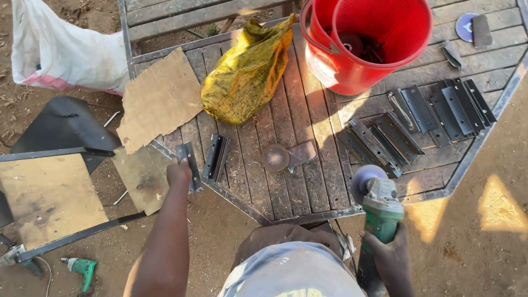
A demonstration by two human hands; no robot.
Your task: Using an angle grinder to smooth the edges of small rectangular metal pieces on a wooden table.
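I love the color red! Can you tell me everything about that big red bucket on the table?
The red bucket looks like plastic, round, with a thick rim and a red handle folded down along its side. It stands upright on the wooden slat table, near the far edge, beside a crumpled yellow bag. Sunlight makes its wall glow. Dark round things lie at the bottom; what they are is hard to tell. No hand touches it.

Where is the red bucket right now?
The red bucket stands at the top of the head view, right of centre on the wooden table, beside the yellow bag.
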